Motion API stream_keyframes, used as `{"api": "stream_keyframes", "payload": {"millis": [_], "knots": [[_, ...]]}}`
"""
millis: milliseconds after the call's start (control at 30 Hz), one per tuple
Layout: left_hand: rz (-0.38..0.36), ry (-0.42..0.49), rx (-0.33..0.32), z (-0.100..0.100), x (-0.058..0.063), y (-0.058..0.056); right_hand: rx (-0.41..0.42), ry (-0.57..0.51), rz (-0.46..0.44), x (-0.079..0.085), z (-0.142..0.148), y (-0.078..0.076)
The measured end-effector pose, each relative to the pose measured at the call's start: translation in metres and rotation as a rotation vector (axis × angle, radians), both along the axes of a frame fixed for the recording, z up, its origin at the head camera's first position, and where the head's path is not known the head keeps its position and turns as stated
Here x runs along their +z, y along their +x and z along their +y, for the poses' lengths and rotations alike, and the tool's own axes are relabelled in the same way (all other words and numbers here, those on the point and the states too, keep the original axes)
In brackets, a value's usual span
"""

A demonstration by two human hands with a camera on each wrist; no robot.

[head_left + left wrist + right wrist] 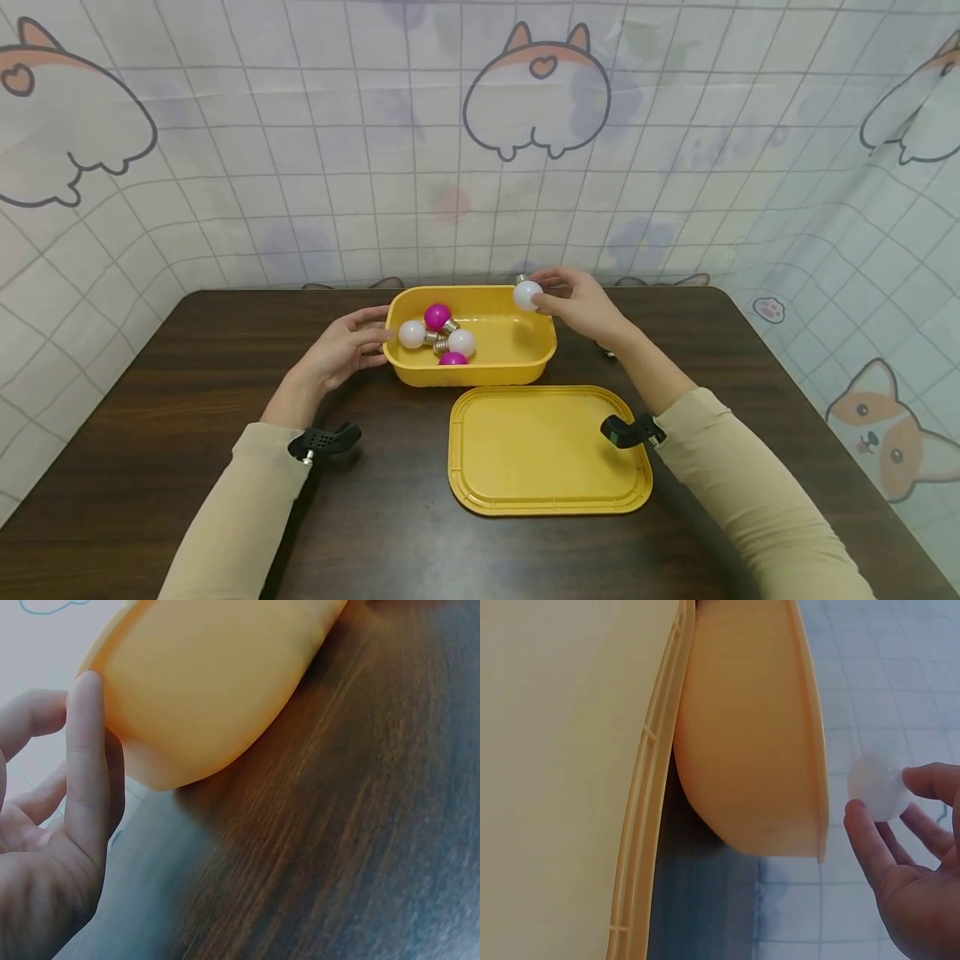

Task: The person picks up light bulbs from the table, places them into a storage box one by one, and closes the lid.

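Note:
My right hand pinches a white light bulb over the right end of a yellow box, its metal base pointing up and away. In the right wrist view the bulb sits among the fingertips, beyond the box's rim. My left hand rests its fingertips at the box's left end, fingers fairly straight, as the left wrist view also shows on the box wall. At the left inside the box lie two white bulbs and two magenta bulbs, metal bases toward each other.
A yellow lid lies flat on the dark wooden table, just in front of the box. Behind the table hangs a white gridded cloth printed with corgis. A small dark item shows beside my right forearm.

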State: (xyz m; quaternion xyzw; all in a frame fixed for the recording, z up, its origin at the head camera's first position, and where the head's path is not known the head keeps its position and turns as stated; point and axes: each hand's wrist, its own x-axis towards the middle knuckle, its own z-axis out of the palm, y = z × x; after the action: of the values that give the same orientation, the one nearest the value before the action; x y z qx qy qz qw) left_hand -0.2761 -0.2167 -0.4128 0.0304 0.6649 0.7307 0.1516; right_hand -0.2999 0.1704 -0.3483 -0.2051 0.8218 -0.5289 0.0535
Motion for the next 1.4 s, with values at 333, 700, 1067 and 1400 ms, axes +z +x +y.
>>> {"api": "stream_keyframes", "payload": {"millis": [333, 700, 1067, 1400], "knots": [[0.000, 0.001, -0.003, 0.001, 0.001, 0.001, 0.030, -0.005, -0.018, -0.005, -0.016, -0.005], [0.007, 0.002, -0.006, 0.000, 0.001, 0.002, 0.042, 0.055, -0.032, -0.009, -0.032, -0.006], [0.004, 0.000, -0.003, 0.001, -0.002, 0.000, 0.067, 0.017, -0.062, -0.014, -0.045, -0.009], [0.004, -0.002, -0.015, 0.001, 0.001, 0.002, 0.071, 0.020, -0.053, -0.016, -0.049, -0.009]]}}
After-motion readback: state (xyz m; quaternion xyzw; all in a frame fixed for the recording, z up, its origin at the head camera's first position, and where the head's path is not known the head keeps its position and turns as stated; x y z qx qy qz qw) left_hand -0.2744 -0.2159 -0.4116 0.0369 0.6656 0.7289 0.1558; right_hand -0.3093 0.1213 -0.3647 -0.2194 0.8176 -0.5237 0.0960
